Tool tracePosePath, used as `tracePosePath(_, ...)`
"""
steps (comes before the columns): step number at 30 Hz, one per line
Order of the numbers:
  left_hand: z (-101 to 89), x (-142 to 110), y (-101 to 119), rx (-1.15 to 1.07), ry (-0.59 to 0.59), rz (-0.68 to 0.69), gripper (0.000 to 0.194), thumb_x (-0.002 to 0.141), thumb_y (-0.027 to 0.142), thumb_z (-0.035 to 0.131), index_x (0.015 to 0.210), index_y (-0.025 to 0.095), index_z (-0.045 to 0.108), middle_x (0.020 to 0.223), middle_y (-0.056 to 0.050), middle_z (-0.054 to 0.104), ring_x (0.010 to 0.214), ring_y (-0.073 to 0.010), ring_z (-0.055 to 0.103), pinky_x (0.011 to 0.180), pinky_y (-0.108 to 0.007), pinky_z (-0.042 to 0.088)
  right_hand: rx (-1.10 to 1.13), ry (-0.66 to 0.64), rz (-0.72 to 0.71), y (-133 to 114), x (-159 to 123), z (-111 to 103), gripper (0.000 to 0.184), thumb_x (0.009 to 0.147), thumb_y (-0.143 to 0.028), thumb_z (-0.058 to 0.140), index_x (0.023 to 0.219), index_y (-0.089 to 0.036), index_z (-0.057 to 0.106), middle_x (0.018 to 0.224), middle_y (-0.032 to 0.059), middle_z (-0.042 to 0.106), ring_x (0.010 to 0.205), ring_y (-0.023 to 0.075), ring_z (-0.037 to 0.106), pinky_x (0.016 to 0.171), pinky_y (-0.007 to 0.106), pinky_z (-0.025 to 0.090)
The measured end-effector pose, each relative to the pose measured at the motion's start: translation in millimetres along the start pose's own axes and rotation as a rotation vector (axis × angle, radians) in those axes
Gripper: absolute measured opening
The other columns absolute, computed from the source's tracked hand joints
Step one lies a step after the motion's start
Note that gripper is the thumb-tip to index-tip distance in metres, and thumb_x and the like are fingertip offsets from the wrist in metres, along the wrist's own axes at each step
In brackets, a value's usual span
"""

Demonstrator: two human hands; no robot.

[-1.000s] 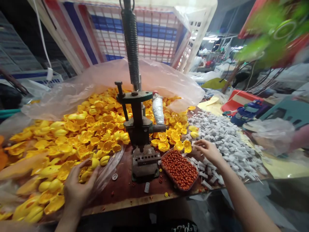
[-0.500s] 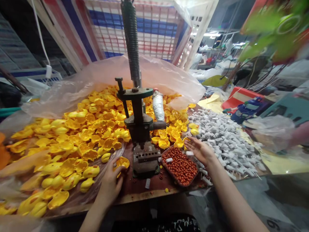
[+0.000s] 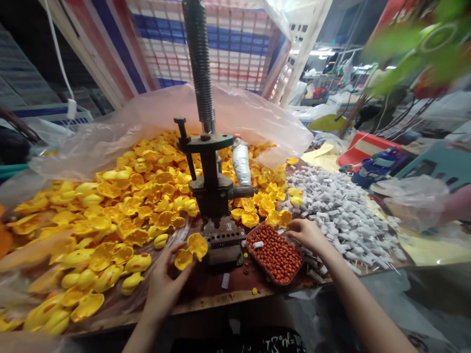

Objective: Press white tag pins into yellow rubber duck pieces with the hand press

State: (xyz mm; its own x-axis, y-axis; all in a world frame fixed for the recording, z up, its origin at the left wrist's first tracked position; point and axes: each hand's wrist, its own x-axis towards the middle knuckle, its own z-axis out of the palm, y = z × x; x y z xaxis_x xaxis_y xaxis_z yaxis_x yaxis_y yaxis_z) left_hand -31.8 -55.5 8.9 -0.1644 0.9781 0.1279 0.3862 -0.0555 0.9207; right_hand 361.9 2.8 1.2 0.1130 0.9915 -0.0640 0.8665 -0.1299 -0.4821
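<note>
My left hand (image 3: pixel 165 274) is closed on a yellow plastic shell (image 3: pixel 196 246), opened into two hollow halves, just left of the press base. My right hand (image 3: pixel 309 235) has its fingers curled together by the right rim of a clear tray of reddish-brown beads (image 3: pixel 277 260); whatever sits in the fingertips is too small to make out. On the beads lies a small white piece (image 3: pixel 258 244). Between my hands stands a dark hand press (image 3: pixel 211 196) with a row of holes in its base block (image 3: pixel 224 240) and a tape-wrapped lever (image 3: pixel 241 162).
Yellow shells (image 3: pixel 110 201) are heaped to the left and behind the press. Small grey-white pieces with thin metal pins (image 3: pixel 338 211) cover the table's right side. A single grey piece (image 3: pixel 225 280) lies near the front edge. Green fan blades (image 3: pixel 415 54) blur at upper right.
My left hand has come rightward from the heap to the press with a yellow shell, now spread wider. My right hand moved left to the tray, opened, then curled again. A white piece appeared on the beads.
</note>
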Motion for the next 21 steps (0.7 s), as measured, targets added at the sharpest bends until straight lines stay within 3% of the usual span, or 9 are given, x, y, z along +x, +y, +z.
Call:
tracePosePath(4, 7.7, -4.3, 25.6, -0.278, -0.077, -0.127, 0.047, 0.062, 0.038, 0.079, 0.104, 0.020, 0.065, 0.106, -0.008, 0.070, 0.092, -0.0264, 0.066, 0.077, -0.032, 0.054, -0.095, -0.004, 0.009, -2.3, 2.5, 3.4, 0.025, 0.071, -0.012, 0.058, 0.094, -0.014, 0.068, 0.090, 0.0096, 0.073, 0.084, 0.0221, 0.067, 0.072, 0.027, 0.046)
tracePosePath(7, 10.4, -6.7, 32.1, -0.388, -0.098, -0.177, 0.047, 0.061, 0.034, 0.080, 0.103, 0.020, 0.065, 0.109, -0.008, 0.069, 0.100, -0.0270, 0.065, 0.084, -0.032, 0.053, -0.045, 0.184, -0.008, -14.8, -3.4, -2.6, 0.025, 0.076, -0.016, 0.056, 0.099, -0.015, 0.065, 0.090, 0.0103, 0.072, 0.080, 0.0221, 0.066, 0.070, 0.029, 0.046)
tracePosePath(9, 14.5, -9.7, 33.5, -0.453, -0.111, -0.220, 0.049, 0.061, 0.033, 0.081, 0.105, 0.019, 0.065, 0.111, -0.009, 0.069, 0.102, -0.0276, 0.064, 0.085, -0.033, 0.053, 0.153, 0.273, -0.086, -37.7, -14.5, -4.3, 0.023, 0.080, -0.022, 0.056, 0.101, -0.016, 0.064, 0.091, 0.0099, 0.071, 0.078, 0.0212, 0.066, 0.068, 0.029, 0.048)
tracePosePath(12, 25.0, -15.8, 37.0, -0.507, -0.077, -0.247, 0.050, 0.060, 0.035, 0.081, 0.105, 0.019, 0.066, 0.111, -0.009, 0.068, 0.100, -0.0278, 0.064, 0.082, -0.033, 0.053, 0.513, 0.181, -0.342, -89.2, -39.3, 6.1, 0.014, 0.084, -0.024, 0.055, 0.091, -0.018, 0.065, 0.090, 0.0069, 0.069, 0.079, 0.0180, 0.066, 0.068, 0.027, 0.051)
tracePosePath(14, 31.4, -19.8, 40.9, -0.526, -0.058, -0.250, 0.049, 0.060, 0.034, 0.081, 0.105, 0.020, 0.066, 0.108, -0.008, 0.069, 0.097, -0.0270, 0.065, 0.081, -0.032, 0.053, 0.607, 0.148, -0.508, -122.3, -55.5, 21.7, 0.011, 0.086, -0.019, 0.054, 0.085, -0.019, 0.065, 0.087, 0.0049, 0.068, 0.078, 0.0160, 0.066, 0.069, 0.025, 0.052)
tracePosePath(17, 34.3, -23.4, 47.2, -0.567, -0.092, -0.239, 0.047, 0.060, 0.032, 0.081, 0.104, 0.020, 0.067, 0.104, -0.008, 0.070, 0.095, -0.0255, 0.066, 0.082, -0.031, 0.052, 0.513, 0.272, -0.655, -152.1, -71.4, 47.7, 0.012, 0.089, -0.015, 0.052, 0.091, -0.018, 0.064, 0.083, 0.0050, 0.066, 0.075, 0.0149, 0.064, 0.067, 0.024, 0.051)
tracePosePath(21, 28.0, -24.1, 53.9, -0.617, -0.123, -0.255, 0.048, 0.060, 0.030, 0.081, 0.105, 0.020, 0.068, 0.103, -0.008, 0.071, 0.094, -0.0259, 0.066, 0.082, -0.031, 0.053, 0.271, 0.404, -0.789, -158.1, -79.0, 66.1, 0.020, 0.094, -0.014, 0.043, 0.100, -0.013, 0.063, 0.079, 0.0069, 0.061, 0.068, 0.0137, 0.060, 0.060, 0.021, 0.049)
